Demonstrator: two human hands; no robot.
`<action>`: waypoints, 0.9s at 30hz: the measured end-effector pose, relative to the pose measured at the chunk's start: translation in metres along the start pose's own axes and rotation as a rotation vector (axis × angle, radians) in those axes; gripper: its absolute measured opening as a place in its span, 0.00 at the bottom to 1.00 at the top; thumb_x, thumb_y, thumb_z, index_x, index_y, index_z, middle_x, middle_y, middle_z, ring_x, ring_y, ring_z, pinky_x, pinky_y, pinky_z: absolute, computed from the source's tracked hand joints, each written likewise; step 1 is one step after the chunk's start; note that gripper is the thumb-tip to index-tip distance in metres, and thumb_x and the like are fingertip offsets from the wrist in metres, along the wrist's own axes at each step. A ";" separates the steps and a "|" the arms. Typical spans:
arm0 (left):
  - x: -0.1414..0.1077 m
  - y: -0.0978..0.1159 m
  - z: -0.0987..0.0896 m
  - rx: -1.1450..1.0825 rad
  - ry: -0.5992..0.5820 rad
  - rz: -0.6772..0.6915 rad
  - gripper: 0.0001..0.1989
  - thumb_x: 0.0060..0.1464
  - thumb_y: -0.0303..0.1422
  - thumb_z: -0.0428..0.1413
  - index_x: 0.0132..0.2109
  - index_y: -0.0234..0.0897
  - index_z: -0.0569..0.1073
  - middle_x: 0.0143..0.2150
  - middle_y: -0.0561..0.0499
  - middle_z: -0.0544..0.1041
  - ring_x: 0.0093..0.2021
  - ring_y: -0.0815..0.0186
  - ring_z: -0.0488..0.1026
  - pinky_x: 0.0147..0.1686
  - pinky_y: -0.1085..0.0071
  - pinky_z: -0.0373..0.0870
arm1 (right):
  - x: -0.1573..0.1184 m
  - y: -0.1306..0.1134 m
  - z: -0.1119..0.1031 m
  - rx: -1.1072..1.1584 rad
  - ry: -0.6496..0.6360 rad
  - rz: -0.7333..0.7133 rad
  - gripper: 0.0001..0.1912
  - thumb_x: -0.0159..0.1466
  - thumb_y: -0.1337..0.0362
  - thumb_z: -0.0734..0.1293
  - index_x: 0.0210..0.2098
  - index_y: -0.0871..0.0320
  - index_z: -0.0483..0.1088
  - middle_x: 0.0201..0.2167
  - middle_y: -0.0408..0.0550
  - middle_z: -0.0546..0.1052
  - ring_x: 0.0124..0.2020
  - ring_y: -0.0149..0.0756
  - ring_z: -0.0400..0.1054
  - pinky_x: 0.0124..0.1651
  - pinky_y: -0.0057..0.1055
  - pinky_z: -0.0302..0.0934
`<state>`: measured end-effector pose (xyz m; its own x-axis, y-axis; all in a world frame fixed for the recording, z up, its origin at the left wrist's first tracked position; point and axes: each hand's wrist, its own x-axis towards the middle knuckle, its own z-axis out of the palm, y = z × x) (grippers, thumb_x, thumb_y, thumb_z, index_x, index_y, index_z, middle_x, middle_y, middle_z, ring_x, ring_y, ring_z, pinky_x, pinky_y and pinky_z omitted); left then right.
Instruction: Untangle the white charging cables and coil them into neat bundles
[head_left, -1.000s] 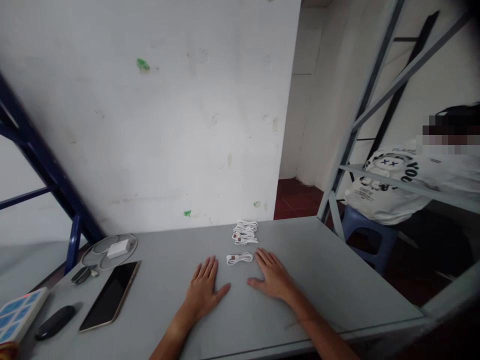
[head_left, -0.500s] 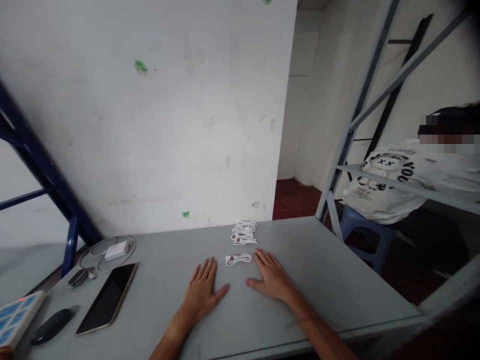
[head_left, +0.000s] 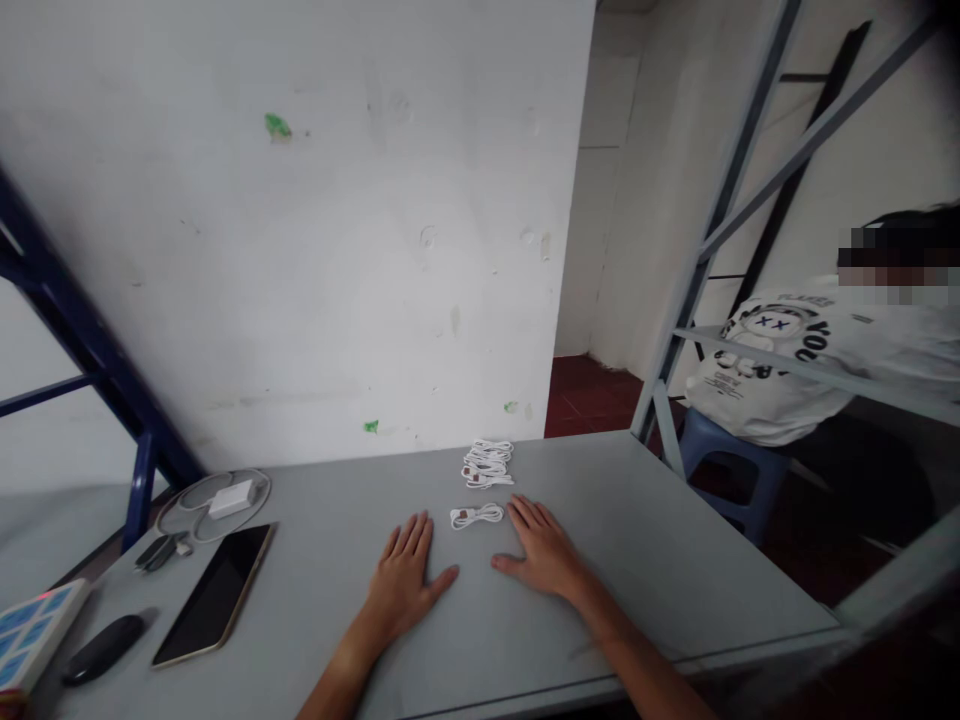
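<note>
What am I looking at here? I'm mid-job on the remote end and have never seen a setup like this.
There is no machine: these are a person's own bare hands, seen from a single camera worn on the head, looking forward and down. The left hand and right hand lie open, palms down, on a grey table. Neither holds anything. A coiled white cable lies just beyond them, closest to the right fingertips; farther back, near the wall, is a group of similar cables. On the left lie a dark-screened device, a black rounded object, perhaps a mouse, and a white block with a cord. At far right, another person sits on a blue stool.
</note>
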<state>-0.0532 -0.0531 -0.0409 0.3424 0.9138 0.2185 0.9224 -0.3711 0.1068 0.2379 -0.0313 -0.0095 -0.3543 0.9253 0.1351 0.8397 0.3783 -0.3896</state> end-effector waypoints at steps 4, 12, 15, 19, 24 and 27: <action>0.000 0.000 -0.001 -0.004 -0.014 0.004 0.43 0.65 0.60 0.45 0.74 0.33 0.60 0.76 0.39 0.56 0.75 0.46 0.56 0.72 0.47 0.57 | 0.000 0.000 -0.001 0.002 0.001 -0.005 0.48 0.52 0.39 0.62 0.64 0.55 0.44 0.67 0.55 0.49 0.67 0.52 0.42 0.66 0.46 0.34; 0.000 0.001 -0.002 -0.018 -0.013 0.001 0.43 0.65 0.60 0.46 0.74 0.34 0.60 0.76 0.39 0.57 0.75 0.47 0.57 0.72 0.47 0.56 | 0.000 0.001 0.000 -0.005 -0.006 -0.001 0.47 0.52 0.40 0.62 0.64 0.56 0.45 0.67 0.54 0.49 0.67 0.52 0.42 0.66 0.45 0.34; 0.000 0.001 -0.002 -0.020 -0.015 0.001 0.43 0.65 0.60 0.46 0.74 0.34 0.60 0.76 0.39 0.57 0.75 0.46 0.57 0.72 0.47 0.56 | 0.001 0.001 0.000 -0.006 -0.008 0.005 0.48 0.52 0.39 0.62 0.64 0.57 0.45 0.67 0.55 0.49 0.67 0.52 0.41 0.66 0.45 0.34; 0.000 0.003 -0.005 -0.020 -0.038 -0.005 0.44 0.65 0.61 0.45 0.74 0.32 0.59 0.76 0.39 0.55 0.75 0.47 0.56 0.73 0.47 0.55 | 0.000 0.001 0.000 -0.003 -0.013 0.004 0.48 0.52 0.38 0.61 0.64 0.56 0.44 0.67 0.54 0.48 0.67 0.51 0.41 0.66 0.45 0.33; 0.000 0.003 -0.005 -0.016 -0.039 -0.006 0.44 0.65 0.61 0.44 0.74 0.31 0.59 0.76 0.38 0.55 0.75 0.47 0.55 0.73 0.47 0.55 | 0.000 0.001 0.000 -0.011 -0.013 0.005 0.49 0.52 0.38 0.61 0.64 0.57 0.44 0.67 0.55 0.48 0.67 0.50 0.41 0.67 0.44 0.33; 0.000 0.001 -0.002 -0.019 -0.015 0.008 0.44 0.66 0.60 0.45 0.74 0.32 0.60 0.76 0.38 0.55 0.75 0.46 0.57 0.72 0.46 0.56 | 0.000 0.001 0.001 -0.017 -0.010 0.006 0.49 0.52 0.38 0.61 0.64 0.57 0.45 0.67 0.55 0.49 0.67 0.50 0.40 0.67 0.44 0.33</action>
<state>-0.0526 -0.0538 -0.0386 0.3528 0.9130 0.2050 0.9159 -0.3818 0.1237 0.2387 -0.0305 -0.0107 -0.3534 0.9273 0.1233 0.8486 0.3733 -0.3749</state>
